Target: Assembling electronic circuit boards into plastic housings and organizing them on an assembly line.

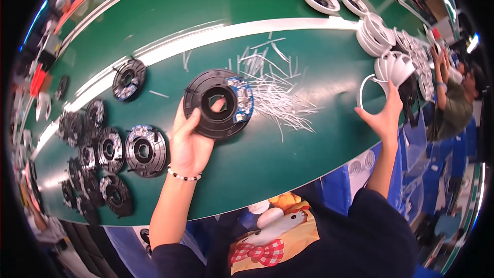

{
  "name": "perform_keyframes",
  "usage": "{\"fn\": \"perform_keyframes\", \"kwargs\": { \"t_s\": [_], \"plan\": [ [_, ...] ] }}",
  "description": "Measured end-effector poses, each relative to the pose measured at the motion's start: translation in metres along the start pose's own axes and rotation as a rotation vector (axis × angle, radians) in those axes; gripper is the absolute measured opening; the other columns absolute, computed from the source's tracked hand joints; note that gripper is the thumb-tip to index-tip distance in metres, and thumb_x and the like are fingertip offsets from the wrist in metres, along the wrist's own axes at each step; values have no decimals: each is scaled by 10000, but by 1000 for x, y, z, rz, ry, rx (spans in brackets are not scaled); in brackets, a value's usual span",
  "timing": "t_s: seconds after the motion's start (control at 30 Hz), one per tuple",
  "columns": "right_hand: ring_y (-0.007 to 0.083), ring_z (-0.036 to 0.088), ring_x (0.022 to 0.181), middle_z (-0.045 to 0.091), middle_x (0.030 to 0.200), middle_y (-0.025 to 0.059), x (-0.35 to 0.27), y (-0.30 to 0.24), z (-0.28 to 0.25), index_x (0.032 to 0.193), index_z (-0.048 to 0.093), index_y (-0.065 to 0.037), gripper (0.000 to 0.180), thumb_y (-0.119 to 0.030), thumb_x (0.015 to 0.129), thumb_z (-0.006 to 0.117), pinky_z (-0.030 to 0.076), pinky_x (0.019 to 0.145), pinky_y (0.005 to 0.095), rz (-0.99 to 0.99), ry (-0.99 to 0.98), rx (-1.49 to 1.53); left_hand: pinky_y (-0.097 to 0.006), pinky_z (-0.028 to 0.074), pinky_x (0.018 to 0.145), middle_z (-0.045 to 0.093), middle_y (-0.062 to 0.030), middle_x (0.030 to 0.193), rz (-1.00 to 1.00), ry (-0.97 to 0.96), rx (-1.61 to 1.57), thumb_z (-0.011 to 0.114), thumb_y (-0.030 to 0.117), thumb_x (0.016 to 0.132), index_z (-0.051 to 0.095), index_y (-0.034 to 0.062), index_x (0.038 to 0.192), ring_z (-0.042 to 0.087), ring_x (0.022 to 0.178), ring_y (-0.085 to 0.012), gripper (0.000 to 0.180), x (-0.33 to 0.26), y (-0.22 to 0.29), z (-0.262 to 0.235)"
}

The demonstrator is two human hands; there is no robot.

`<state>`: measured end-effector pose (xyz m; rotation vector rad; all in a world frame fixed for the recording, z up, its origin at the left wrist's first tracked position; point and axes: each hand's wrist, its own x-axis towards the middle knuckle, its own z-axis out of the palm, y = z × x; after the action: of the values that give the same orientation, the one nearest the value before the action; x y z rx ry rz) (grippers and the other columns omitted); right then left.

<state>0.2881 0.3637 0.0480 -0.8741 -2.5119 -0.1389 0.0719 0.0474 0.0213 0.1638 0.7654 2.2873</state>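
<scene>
One black disc [220,126] is raised in our left hand [191,146], pinched with the thumb in front and fingers behind (one fingertip shows through its hole), above the green table [309,149]. Our right hand [383,117] has thumb and fingers spread around one white ring [359,92]; we cannot tell whether they grip it. At least eight more discs [157,157] crowd our left, and one heap of white strips [280,97], too many to count, lies between our hands
</scene>
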Motion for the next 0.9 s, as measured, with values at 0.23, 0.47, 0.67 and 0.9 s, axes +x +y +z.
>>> {"fn": "perform_keyframes", "kwargs": {
  "t_s": [0.23,0.47,0.67,0.9],
  "plan": [
    [264,350,1162,332,1233,151,-7,-187,0,1304,185,18,1091,-266,461,817,297,963,348,-253,-191,1102,-393,299,979,408,-117,1238,99,-93,144,456,83,848,308,33,1248,397,1149,-223,430,-5,-13,-3],
    [313,317,1156,311,1225,209,-15,-226,7,1303,176,33,1091,-360,497,796,263,964,388,-373,-196,1044,-433,256,1002,334,-170,1301,-189,-426,-215,368,327,831,299,17,1274,358,1181,-295,546,-7,-4,-13],
    [338,307,1165,242,1301,262,-15,-238,-3,1292,242,17,1069,-348,463,811,248,968,405,-478,-355,1016,-374,429,846,552,-119,1045,-247,-108,-289,361,441,848,498,34,1091,538,938,-226,494,-2,7,-13],
    [403,273,1175,243,1307,273,-17,-240,-7,1260,302,20,1021,-351,452,804,246,948,476,-573,-287,926,-348,437,821,560,-113,1023,-123,-80,-271,307,406,864,512,28,1071,541,922,-219,478,-7,1,-5]
  ]
}}
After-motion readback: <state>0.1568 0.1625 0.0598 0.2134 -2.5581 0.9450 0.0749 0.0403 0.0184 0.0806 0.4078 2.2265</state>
